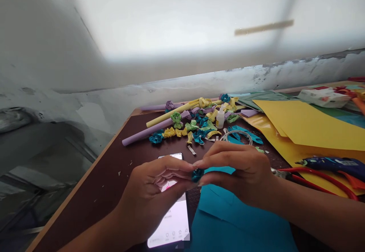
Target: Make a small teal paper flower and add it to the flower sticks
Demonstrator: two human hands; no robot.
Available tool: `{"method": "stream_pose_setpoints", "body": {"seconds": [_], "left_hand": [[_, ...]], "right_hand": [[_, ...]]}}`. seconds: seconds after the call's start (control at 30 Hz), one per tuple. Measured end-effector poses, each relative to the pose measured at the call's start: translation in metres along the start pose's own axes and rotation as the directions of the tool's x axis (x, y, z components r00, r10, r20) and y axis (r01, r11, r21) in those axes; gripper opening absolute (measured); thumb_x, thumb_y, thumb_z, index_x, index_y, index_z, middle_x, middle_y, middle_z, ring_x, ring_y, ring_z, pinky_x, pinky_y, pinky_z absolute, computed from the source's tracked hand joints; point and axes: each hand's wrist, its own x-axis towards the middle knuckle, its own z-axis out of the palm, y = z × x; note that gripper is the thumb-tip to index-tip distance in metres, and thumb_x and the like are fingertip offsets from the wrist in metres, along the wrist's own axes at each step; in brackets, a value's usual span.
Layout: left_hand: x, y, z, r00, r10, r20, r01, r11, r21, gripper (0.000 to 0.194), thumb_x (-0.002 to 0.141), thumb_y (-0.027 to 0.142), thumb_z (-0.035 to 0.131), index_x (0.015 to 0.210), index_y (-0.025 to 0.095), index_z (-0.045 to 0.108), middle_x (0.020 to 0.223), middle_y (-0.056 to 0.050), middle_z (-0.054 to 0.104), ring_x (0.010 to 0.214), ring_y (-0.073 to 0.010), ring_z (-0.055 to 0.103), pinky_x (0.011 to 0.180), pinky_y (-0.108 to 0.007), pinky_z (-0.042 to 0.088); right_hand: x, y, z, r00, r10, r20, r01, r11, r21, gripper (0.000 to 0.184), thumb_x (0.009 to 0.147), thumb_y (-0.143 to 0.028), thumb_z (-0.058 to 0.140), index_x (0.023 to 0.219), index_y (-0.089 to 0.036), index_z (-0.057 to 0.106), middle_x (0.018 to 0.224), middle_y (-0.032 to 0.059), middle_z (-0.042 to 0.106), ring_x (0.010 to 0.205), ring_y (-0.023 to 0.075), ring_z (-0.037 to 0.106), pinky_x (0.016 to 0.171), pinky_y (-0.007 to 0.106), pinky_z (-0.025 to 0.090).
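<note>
Between the fingertips of both hands is a small, dark blue-green folded paper piece (197, 174). My left hand (154, 191) pinches it from the left, thumb below and fingers above. From the other side my right hand (242, 170) grips it with thumb and fingers, hiding part of it. Under my left hand lies a phone (178, 225) with its screen lit. Blue paper sheets (242, 225) spread on the table below my right hand. Just beyond the hands rests a roll of tape (238, 134).
Rolled paper tubes (142, 133) and several crumpled paper flowers (169, 132) lie at the back beside a small white glue bottle (220, 118). On the right are yellow sheets (308, 126), a dark blue glue gun (336, 163) and red-handled pliers or scissors (319, 176). The wooden table edge (85, 179) runs along the left.
</note>
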Motion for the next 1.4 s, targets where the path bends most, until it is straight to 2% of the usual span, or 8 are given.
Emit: {"method": "stream_pose_setpoints", "body": {"seconds": [0.2,0.4,0.57,0.83,0.93,1.07,1.23,1.4], "left_hand": [[0.0022,-0.0004,0.0005,0.998,-0.057,-0.029,0.056,0.998,-0.022,0.006,0.083,0.018,0.081,0.087,0.021,0.079,0.079,-0.001,0.080,0.075,-0.0147,0.077,0.068,-0.018,0.061],[0.0027,-0.0020,-0.0008,0.993,-0.112,0.038,0.116,0.986,-0.117,0.003,0.089,0.023,0.076,0.091,0.021,0.077,0.080,-0.001,0.077,0.078,-0.0153,0.074,0.073,-0.023,0.060],[0.0044,-0.0033,-0.0021,0.988,-0.134,0.078,0.142,0.983,-0.113,0.013,0.094,0.030,0.070,0.090,0.020,0.077,0.081,-0.003,0.075,0.081,-0.0168,0.071,0.077,-0.026,0.058],[0.0049,-0.0028,-0.0020,0.985,-0.147,0.089,0.151,0.988,-0.039,0.021,0.096,0.036,0.068,0.086,0.019,0.073,0.079,-0.003,0.070,0.081,-0.0167,0.068,0.076,-0.026,0.054],[0.0049,-0.0051,-0.0008,0.983,-0.176,0.058,0.183,0.971,-0.155,0.013,0.090,0.032,0.076,0.098,0.024,0.071,0.087,0.000,0.073,0.086,-0.0152,0.070,0.077,-0.024,0.056],[0.0046,-0.0072,-0.0011,0.978,-0.161,0.131,0.194,0.934,-0.301,0.023,0.091,0.030,0.076,0.114,0.029,0.072,0.092,-0.001,0.078,0.085,-0.0150,0.073,0.081,-0.027,0.060],[0.0032,-0.0036,-0.0015,0.983,-0.163,0.086,0.176,0.966,-0.188,0.022,0.085,0.024,0.082,0.107,0.026,0.079,0.092,-0.003,0.081,0.087,-0.0159,0.076,0.080,-0.023,0.062],[0.0021,-0.0030,-0.0011,0.990,-0.130,0.057,0.139,0.969,-0.206,0.014,0.090,0.022,0.076,0.103,0.024,0.080,0.086,-0.002,0.081,0.078,-0.0164,0.077,0.074,-0.025,0.064]], "right_hand": [[-0.0015,0.0010,0.0026,0.998,0.002,-0.069,0.000,1.000,0.028,0.025,0.082,-0.009,0.083,0.106,-0.012,0.078,0.086,0.0083,0.078,0.075,0.0145,0.073,0.068,0.023,0.059],[-0.0021,0.0026,0.0025,0.999,0.041,-0.004,-0.041,0.999,0.014,0.022,0.087,-0.007,0.076,0.108,-0.012,0.078,0.090,0.0101,0.078,0.077,0.0154,0.074,0.068,0.024,0.061],[-0.0023,0.0033,0.0026,0.996,0.084,-0.005,-0.084,0.996,-0.038,0.022,0.088,-0.011,0.076,0.109,-0.016,0.078,0.090,0.0078,0.078,0.078,0.0153,0.074,0.069,0.024,0.061],[-0.0016,0.0026,0.0015,0.998,0.061,0.002,-0.061,0.991,-0.118,0.017,0.087,-0.015,0.079,0.104,-0.012,0.079,0.086,0.0071,0.077,0.075,0.0133,0.072,0.068,0.021,0.059],[-0.0014,0.0034,0.0021,0.999,0.046,-0.012,-0.047,0.992,-0.116,0.017,0.086,-0.015,0.080,0.103,-0.014,0.079,0.088,0.0064,0.078,0.077,0.0133,0.073,0.070,0.022,0.059],[-0.0007,0.0036,0.0021,0.999,0.031,-0.039,-0.037,0.988,-0.148,0.016,0.085,-0.018,0.082,0.100,-0.018,0.079,0.087,0.0047,0.077,0.078,0.0134,0.072,0.070,0.022,0.058],[0.0005,0.0019,0.0007,0.998,0.034,-0.046,-0.041,0.988,-0.152,0.011,0.088,-0.022,0.080,0.098,-0.019,0.080,0.085,0.0052,0.077,0.075,0.0142,0.072,0.067,0.023,0.058],[0.0018,0.0015,0.0011,0.999,0.042,-0.006,-0.043,0.985,-0.167,0.009,0.090,-0.022,0.077,0.097,-0.016,0.080,0.084,0.0062,0.077,0.076,0.0150,0.072,0.067,0.024,0.058]]}}
